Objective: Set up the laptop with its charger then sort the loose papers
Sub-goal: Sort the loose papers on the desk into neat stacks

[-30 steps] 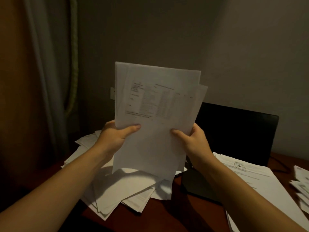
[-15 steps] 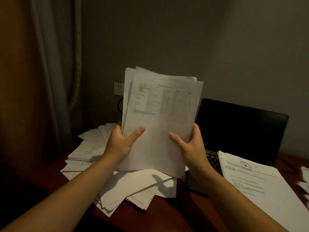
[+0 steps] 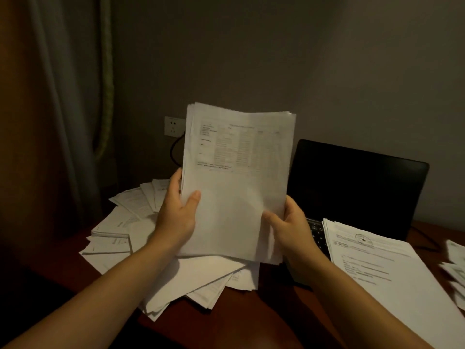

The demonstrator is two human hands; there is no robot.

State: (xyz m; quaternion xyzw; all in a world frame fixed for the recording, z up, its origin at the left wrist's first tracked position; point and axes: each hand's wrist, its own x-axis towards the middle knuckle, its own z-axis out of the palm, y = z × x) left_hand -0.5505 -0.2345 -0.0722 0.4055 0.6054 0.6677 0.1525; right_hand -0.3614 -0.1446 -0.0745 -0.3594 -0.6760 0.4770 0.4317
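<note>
The left hand point(image 3: 177, 214) and right hand point(image 3: 292, 226) each gripped a side edge of an upright sheaf point(image 3: 236, 180), its foot just over the loose heap point(image 3: 161, 263) on the tabletop point(image 3: 226, 321). Squaring it probably wanted slack grips and light taps. Beyond stood the open laptop point(image 3: 357, 187), a cable point(image 3: 175, 152) looping below the socket point(image 3: 173, 126).
</note>
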